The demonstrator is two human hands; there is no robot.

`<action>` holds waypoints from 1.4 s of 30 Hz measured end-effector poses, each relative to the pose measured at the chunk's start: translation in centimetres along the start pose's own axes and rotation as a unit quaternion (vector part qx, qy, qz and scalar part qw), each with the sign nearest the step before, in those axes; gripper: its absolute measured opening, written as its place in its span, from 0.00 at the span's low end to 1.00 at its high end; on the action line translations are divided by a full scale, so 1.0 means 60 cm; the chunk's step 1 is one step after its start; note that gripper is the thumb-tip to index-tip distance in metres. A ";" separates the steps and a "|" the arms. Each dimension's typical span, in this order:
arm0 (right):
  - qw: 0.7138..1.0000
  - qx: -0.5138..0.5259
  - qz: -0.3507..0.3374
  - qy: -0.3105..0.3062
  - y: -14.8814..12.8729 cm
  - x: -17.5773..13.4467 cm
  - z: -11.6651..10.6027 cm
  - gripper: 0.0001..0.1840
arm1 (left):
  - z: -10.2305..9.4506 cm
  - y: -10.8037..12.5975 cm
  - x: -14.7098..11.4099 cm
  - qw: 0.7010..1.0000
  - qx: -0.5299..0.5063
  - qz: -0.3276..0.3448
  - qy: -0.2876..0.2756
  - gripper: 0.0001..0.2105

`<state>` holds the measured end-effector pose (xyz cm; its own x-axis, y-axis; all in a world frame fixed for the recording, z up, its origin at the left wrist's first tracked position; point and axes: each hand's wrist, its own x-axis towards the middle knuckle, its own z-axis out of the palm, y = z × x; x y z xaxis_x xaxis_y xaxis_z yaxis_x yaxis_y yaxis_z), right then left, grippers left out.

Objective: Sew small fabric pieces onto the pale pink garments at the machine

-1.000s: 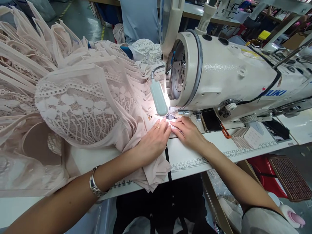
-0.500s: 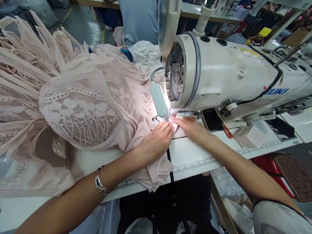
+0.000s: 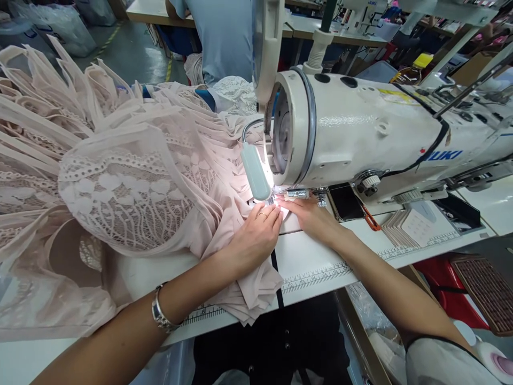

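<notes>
At the needle area of a white sewing machine (image 3: 344, 128), both hands rest close together under a small lit lamp (image 3: 255, 172). My left hand (image 3: 259, 227), a ring on one finger, has its fingers together on the edge of pale pink fabric (image 3: 236, 227). From the other side my right hand (image 3: 310, 214) reaches in, its fingertips pinching down on the same cloth beside the presser foot. The exact stitch point is hidden by the lamp and fingers. More of this fabric hangs in layers over the table's front edge below my left wrist.
Pale pink lace bras (image 3: 132, 187) lie heaped across the left. Right of the hands are a dark phone (image 3: 345, 202), an orange-handled tool (image 3: 371, 218) and stacked beige pieces (image 3: 401, 227). A ruler strip (image 3: 316, 278) edges the table. A person in blue (image 3: 226, 37) is behind.
The view has shifted slightly, so everything sits a little lower and further left. The parts inside the machine's round opening look blurred now. Both hands keep nearly the same place at the needle.
</notes>
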<state>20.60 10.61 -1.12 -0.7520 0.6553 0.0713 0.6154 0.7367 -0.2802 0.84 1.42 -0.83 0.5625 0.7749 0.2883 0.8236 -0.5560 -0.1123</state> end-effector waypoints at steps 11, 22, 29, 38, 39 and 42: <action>0.999 -0.028 0.024 -0.007 -0.022 0.009 -0.008 0.28 | -0.001 -0.002 0.005 1.000 -0.004 -0.021 -0.023 0.23; 0.999 -0.036 0.026 -0.021 -0.021 0.008 -0.006 0.32 | 0.004 -0.004 0.006 0.999 0.000 -0.032 -0.025 0.22; 0.999 -0.042 0.024 -0.017 -0.012 0.007 0.002 0.33 | 0.007 0.001 0.004 0.998 -0.001 -0.050 -0.025 0.24; 0.998 -0.046 0.009 0.043 -0.016 -0.004 0.011 0.25 | -0.009 -0.037 -0.005 0.998 -0.009 -0.055 0.006 0.18; 0.998 -0.034 -0.003 0.043 -0.014 -0.005 0.011 0.25 | -0.009 -0.041 -0.007 0.999 -0.009 -0.050 0.014 0.18; 0.998 -0.014 -0.035 0.044 -0.011 -0.008 0.009 0.27 | -0.010 -0.047 -0.010 0.999 0.023 -0.024 0.027 0.18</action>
<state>20.45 9.72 -1.52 -0.7704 0.6134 0.1737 0.5696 0.7846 -0.2448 -1.85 2.36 -0.13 0.5176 0.7827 0.3456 0.8532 -0.5023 -0.1404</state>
